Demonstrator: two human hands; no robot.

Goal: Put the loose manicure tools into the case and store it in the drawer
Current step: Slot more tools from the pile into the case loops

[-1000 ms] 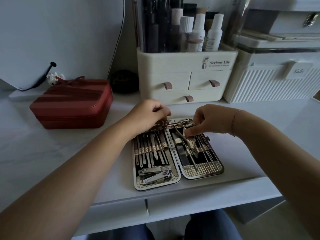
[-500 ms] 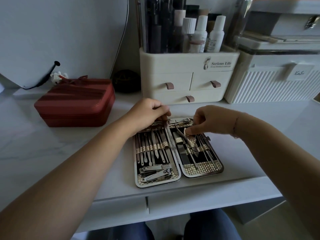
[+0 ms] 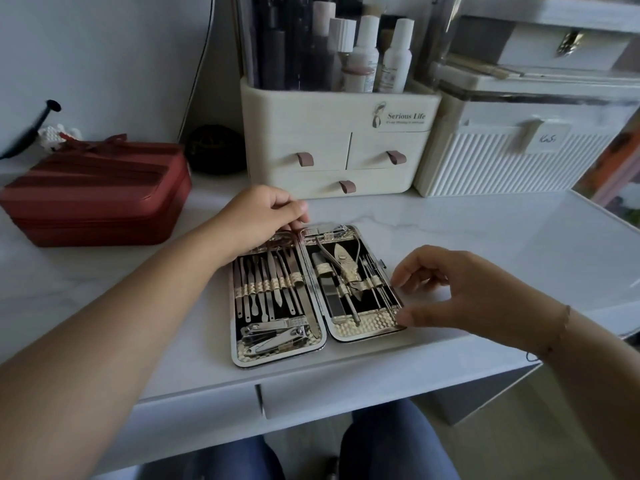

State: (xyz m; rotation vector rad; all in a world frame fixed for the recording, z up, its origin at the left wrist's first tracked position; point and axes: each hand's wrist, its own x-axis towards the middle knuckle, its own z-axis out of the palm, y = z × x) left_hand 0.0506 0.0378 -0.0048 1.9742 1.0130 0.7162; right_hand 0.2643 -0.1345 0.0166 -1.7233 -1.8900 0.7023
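Note:
The manicure case (image 3: 363,330) lies open flat near the desk's front edge, with tools strapped into both halves. Cuticle nippers (image 3: 346,268) sit in the right half and nail clippers (image 3: 273,336) at the bottom of the left half. My left hand (image 3: 263,220) rests on the top end of the left half, its curled fingers holding that rim. My right hand (image 3: 460,292) is beside the right half, thumb and fingertips touching its right rim. No loose tool shows on the desk. A shut desk drawer front (image 3: 363,389) runs below the desk edge.
A red zipped pouch (image 3: 97,192) lies at the left. Behind the case stands a cream organizer (image 3: 332,143) with three small drawers and bottles on top, and a white ribbed box (image 3: 512,157) to its right. A dark round object (image 3: 214,148) sits by the wall.
My right hand left the nippers in the right half and moved right and down to the case's right rim. The left hand stayed at the top of the left half.

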